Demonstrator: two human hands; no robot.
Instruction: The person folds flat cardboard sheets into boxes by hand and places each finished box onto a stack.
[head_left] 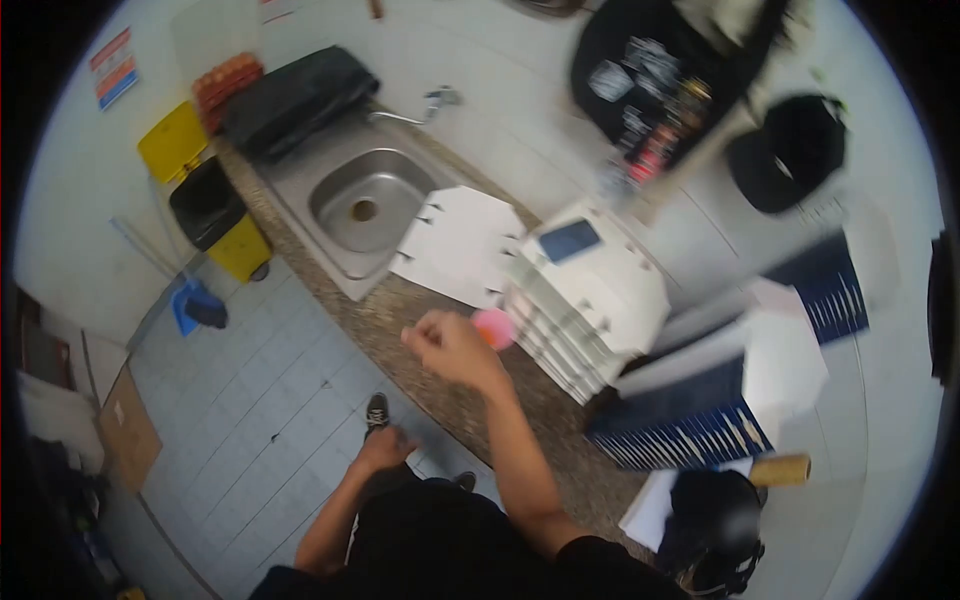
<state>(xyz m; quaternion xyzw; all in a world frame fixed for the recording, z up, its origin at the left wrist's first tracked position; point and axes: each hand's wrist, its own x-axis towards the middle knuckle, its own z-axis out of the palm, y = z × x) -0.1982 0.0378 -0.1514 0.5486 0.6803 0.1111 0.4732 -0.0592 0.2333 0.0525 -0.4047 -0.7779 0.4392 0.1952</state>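
Observation:
Over the granite counter, my right hand (447, 345) has its fingers curled together; whatever they may hold is too small to make out. Just to its right is a round pink container (495, 328) with something orange in it. A white cut sheet with small dark notches (460, 245) lies beyond the hand, partly over the sink's edge. My left hand (385, 450) hangs low beside my leg, its fingers blurred. To the right of the pink container rests a stack of white folded pieces (600, 280) with a dark phone (569, 241) on top.
A steel sink (340, 205) with a tap (440, 100) is at the upper left. Dark blue stacked pieces (690, 430) stand at the right, near a brown roll (781, 470). A yellow bin (238, 248) stands on the floor beside a blue dustpan (186, 305).

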